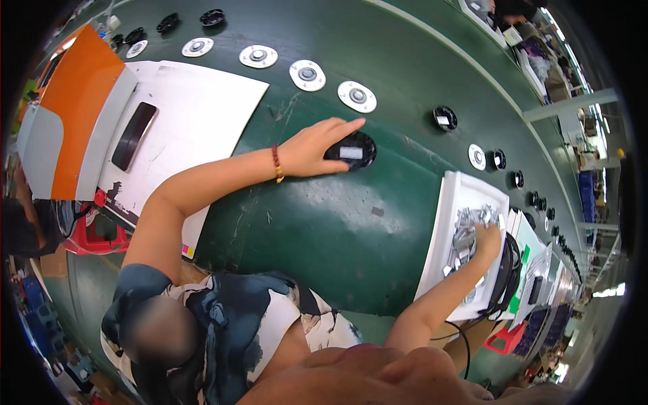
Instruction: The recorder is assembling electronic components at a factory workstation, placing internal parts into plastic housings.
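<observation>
My left hand [312,150] rests on the green bench with thumb and fingers on either side of a black disc-shaped part [368,150]. A pale rectangular label shows on top of this disc, and its left edge is hidden by the hand. Farther right, my right hand [487,240] reaches into a white tray [440,233] over a heap of small silvery metal pieces [464,237]. Its fingers are curled down; whatever they hold is too small or too hidden to make out.
White round discs with grey centres [307,75] and black ones [445,119] line the far side. At left, a phone [134,136] lies on a white board [196,101] beside an orange and grey machine [81,101]. Black cable [507,277] coils right of the tray.
</observation>
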Available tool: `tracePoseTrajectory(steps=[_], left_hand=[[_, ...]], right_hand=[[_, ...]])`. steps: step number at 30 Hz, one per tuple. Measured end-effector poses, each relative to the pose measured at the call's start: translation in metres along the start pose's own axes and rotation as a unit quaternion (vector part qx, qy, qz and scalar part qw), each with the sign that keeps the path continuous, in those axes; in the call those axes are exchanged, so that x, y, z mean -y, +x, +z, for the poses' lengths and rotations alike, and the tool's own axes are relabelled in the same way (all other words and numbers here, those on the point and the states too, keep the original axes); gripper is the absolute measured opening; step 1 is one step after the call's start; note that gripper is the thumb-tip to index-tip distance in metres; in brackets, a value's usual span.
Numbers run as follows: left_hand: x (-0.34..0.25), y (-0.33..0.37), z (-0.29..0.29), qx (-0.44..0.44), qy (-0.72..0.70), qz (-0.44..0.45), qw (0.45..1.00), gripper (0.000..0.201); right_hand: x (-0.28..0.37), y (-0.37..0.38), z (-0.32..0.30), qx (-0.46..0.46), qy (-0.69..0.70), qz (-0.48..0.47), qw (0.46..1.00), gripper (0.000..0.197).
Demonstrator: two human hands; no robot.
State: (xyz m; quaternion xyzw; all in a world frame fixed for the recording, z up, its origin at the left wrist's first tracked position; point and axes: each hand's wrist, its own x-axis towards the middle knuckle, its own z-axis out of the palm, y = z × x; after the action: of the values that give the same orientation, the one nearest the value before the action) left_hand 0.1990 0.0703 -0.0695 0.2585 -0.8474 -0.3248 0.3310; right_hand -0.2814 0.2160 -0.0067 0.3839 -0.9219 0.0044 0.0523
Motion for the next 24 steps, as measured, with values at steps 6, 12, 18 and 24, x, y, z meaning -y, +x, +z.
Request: tracePoseTrajectory(steps=[6, 12, 18, 24], left_hand=[[0.074, 0.066, -0.023, -0.120, 0.101, -0.002, 0.988, 0.088], [0.135, 0.124, -0.033, -0.139, 0.157, -0.134, 0.969, 0.084], [0.164, 0.135, -0.037, -0.098, 0.162, -0.202, 0.961, 0.080], [0.175, 0.104, -0.081, -0.238, 0.286, -0.217, 0.903, 0.061]], right_hand=[[-0.001, 0.007, 0.015, 0.056, -0.065, 0.008, 0.996, 0.045], [0.019, -0.004, 0.002, 0.061, -0.052, -0.017, 0.997, 0.060], [0.023, 0.012, 0.011, 0.022, 0.003, -0.011, 1.000, 0.053], [0.002, 0.017, 0.018, 0.034, 0.153, -0.031, 0.987, 0.039]])
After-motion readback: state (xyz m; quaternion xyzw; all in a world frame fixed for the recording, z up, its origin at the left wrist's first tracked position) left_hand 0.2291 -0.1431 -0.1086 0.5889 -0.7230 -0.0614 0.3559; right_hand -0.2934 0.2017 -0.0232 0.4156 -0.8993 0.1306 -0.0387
